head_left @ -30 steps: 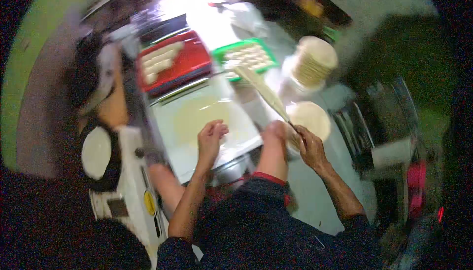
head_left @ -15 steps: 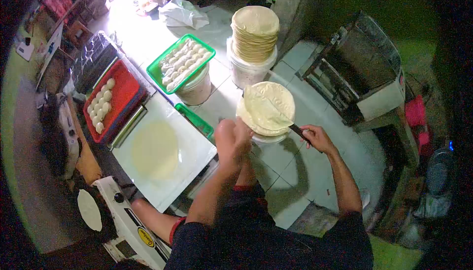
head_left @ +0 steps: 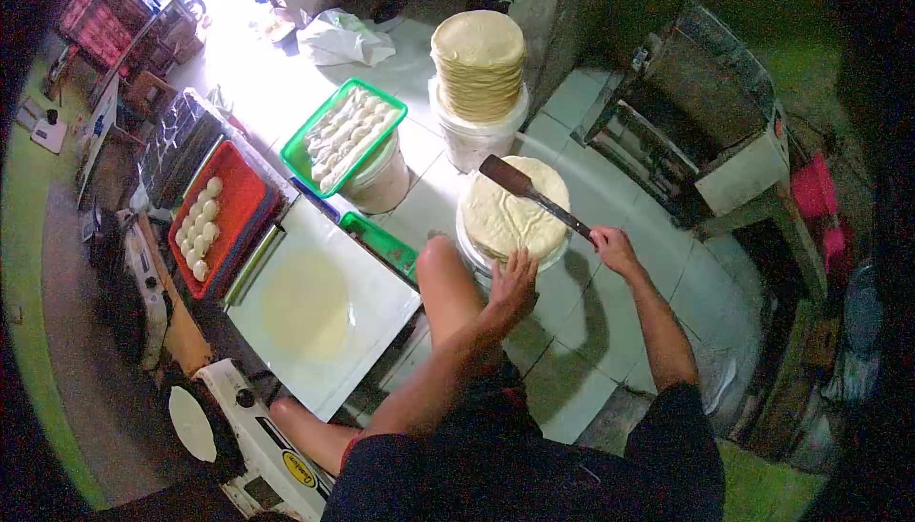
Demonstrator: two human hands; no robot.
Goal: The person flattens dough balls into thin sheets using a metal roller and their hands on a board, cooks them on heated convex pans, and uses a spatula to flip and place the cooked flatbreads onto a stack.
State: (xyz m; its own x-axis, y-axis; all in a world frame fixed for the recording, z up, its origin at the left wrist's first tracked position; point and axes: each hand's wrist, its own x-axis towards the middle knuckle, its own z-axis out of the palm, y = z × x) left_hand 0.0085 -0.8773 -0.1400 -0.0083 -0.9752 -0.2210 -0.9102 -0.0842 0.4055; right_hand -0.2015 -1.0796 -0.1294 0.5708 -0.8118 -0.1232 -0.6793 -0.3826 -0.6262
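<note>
My right hand (head_left: 615, 247) grips the dark handle of a spatula (head_left: 507, 177), whose flat blade is over the far part of a pale, round flatbread (head_left: 519, 212). This flatbread lies on top of a low pile on a white bucket (head_left: 548, 263), its surface wrinkled toward the near edge. My left hand (head_left: 513, 286) touches that near edge with its fingers stretched out, holding nothing. To the left, a thin round sheet of dough (head_left: 307, 303) is spread on a white board (head_left: 367, 331). Another pale round (head_left: 193, 424) lies on a dark griddle at lower left.
A tall stack of flatbreads (head_left: 479, 64) stands on a bucket (head_left: 477, 136) behind the pile. Dough pieces fill a green tray (head_left: 290, 154); dough balls sit in a red tray (head_left: 238, 198). A stove (head_left: 272, 446) is at lower left, a metal-framed box (head_left: 696, 112) at right.
The flatbread that was partly folded over the spatula now lies flat on the pile. The spatula has come out above it, and my left hand has moved right onto the pile's near edge.
</note>
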